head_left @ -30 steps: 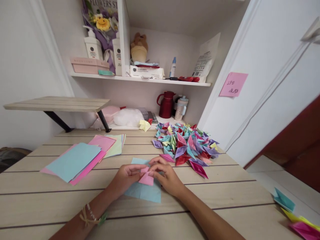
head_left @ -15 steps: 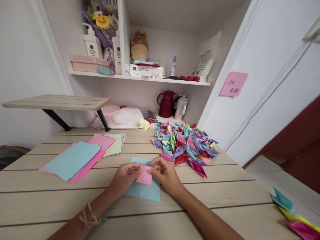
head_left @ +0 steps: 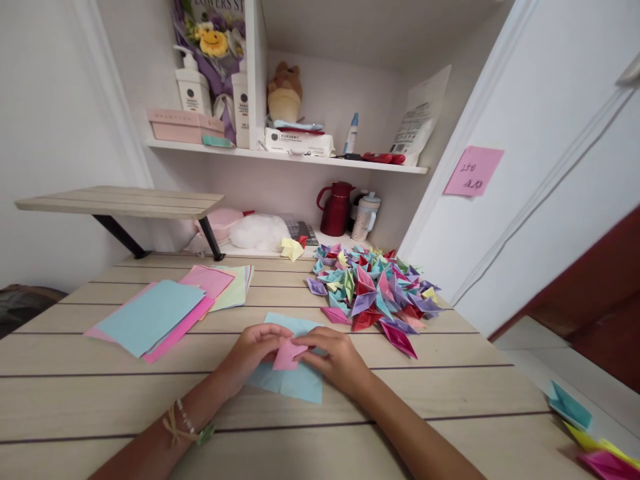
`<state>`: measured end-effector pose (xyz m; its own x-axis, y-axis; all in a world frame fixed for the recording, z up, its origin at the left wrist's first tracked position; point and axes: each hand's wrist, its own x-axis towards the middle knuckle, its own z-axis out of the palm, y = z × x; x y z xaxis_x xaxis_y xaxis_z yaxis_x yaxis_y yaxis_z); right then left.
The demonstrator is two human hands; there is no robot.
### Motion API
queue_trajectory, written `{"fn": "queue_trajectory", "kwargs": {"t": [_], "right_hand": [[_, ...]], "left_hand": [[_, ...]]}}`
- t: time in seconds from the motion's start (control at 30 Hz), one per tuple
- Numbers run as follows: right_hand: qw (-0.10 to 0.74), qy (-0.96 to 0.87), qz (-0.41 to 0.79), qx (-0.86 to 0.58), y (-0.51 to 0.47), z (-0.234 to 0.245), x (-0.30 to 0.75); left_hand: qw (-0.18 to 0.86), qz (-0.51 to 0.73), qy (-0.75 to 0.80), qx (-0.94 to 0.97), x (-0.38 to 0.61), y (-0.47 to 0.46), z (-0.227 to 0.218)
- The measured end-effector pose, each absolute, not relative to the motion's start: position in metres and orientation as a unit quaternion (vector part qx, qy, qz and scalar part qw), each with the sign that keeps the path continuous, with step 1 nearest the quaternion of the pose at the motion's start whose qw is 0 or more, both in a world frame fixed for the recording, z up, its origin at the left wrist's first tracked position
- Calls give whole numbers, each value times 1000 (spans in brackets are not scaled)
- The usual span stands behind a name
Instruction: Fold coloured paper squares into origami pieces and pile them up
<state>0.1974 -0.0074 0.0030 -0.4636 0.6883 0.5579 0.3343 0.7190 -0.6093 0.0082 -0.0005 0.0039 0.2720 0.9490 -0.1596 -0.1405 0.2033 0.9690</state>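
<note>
A small folded piece of pink paper (head_left: 286,357) is pinched between my two hands, above a creased light-blue sheet (head_left: 295,387) on the table. My left hand (head_left: 261,347) grips its upper left part, thumb and fingers closed. From the other side my right hand (head_left: 334,352) holds its right edge between thumb and fingers. The fingers cover part of the folds. Beyond my right hand lies a big heap of folded paper boats (head_left: 373,287) in many colours, with a magenta one (head_left: 400,339) at its near edge.
Loose paper sheets (head_left: 155,313) lie at the left, near a raised wooden stand (head_left: 125,202). A red jug (head_left: 336,209) and a tumbler (head_left: 366,217) stand at the back under a shelf (head_left: 300,157). More folded papers (head_left: 570,405) sit at the far right edge.
The pink paper has turned and now looks narrower and more pointed. My right hand's fingers have come down from its top to its right side. The view has shifted slightly.
</note>
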Motion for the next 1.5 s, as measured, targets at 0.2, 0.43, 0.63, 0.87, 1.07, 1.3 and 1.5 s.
{"fn": "queue_trajectory", "kwargs": {"t": [0.2, 0.43, 0.63, 0.87, 1.07, 1.3, 1.5], "right_hand": [[461, -784, 232, -344, -5, 0, 196], [523, -745, 188, -370, -2, -1, 198], [539, -728, 204, -371, -6, 4, 197], [565, -678, 241, -405, -5, 5, 197], [526, -658, 358, -402, -3, 0, 194], [483, -663, 390, -418, -1, -5, 194], [482, -686, 360, -409, 1, -4, 194]], "left_hand": [[666, 414, 403, 472, 7, -1, 5], [617, 466, 396, 495, 10, 0, 7], [447, 517, 459, 568, 7, 2, 0], [552, 419, 416, 589, 9, -4, 5], [567, 414, 391, 596, 13, -6, 4], [554, 442, 388, 590, 15, -13, 6], [496, 393, 407, 659, 11, -8, 4]]}}
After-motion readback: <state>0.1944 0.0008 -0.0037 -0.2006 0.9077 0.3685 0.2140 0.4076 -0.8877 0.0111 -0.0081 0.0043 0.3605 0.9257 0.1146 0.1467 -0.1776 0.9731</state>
